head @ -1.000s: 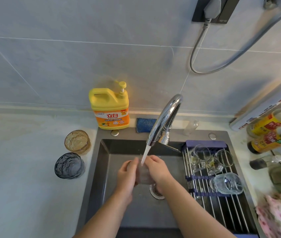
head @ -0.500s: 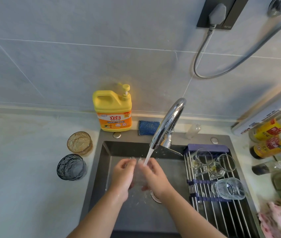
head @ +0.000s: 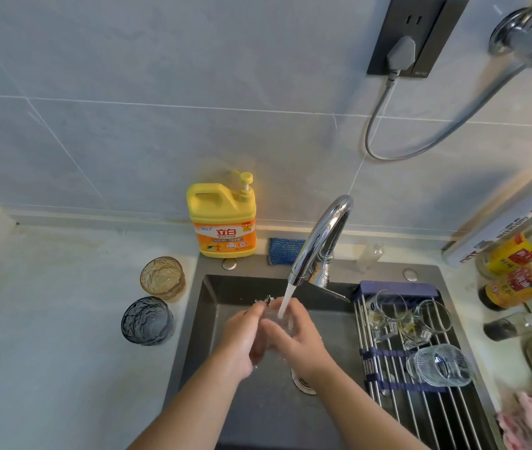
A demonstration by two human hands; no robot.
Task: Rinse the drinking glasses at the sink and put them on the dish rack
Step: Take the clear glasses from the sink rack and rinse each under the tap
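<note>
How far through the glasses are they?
Three glasses already lie on the dish rack. A clear glass is held by the left hand and right hand under the running tap. The amber glass and blue-grey glass wait on the counter, seemingly unrinsed.

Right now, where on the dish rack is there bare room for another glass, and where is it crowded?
Free: near bars of the dish rack, this side of the ribbed glass. Crowded: its far end, where clear glasses cluster.
</note>
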